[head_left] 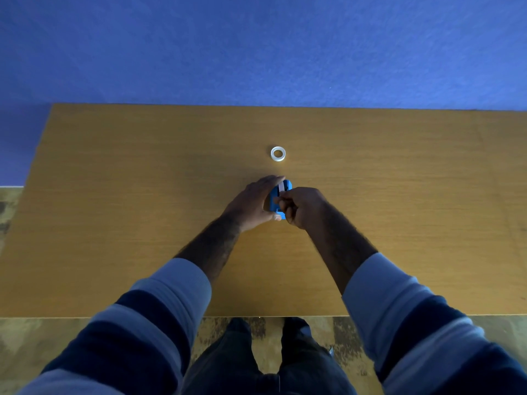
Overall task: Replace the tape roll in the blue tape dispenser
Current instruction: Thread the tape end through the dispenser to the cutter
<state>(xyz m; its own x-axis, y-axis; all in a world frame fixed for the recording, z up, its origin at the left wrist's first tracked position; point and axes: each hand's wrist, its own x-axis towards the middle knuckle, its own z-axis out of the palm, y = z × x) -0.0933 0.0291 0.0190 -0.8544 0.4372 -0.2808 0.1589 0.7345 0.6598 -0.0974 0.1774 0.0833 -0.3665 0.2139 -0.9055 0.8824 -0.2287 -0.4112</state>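
Head view, looking down: blue tape dispenser at the middle of the bench, long axis running 12 to 6 o'clock, mostly covered by both hands. Along its top, a white tape strip, running from the 12 o'clock end back toward the middle.

At its 9 o'clock side, left hand: fingers together and nearly straight along that side, tips reaching the 12 o'clock end, thumb hooked against the 6 o'clock end. Grips the body between fingers and thumb.

At 3 o'clock, right hand, fingers curled tight, tips meeting on top of the dispenser. Appears to pinch the near end of the strip; exact contact too small to make out.

At 12 o'clock of the dispenser, tape roll, a pale ring lying flat on the bench, near but apart from dispenser and hands.

Bare forearms reaching in from 7 and 5 o'clock, sleeves banded light and dark blue pushed up. Beyond the bench's far edge at 12 o'clock, blue wall. Below the near edge at 6 o'clock, dark trousers and mottled floor.
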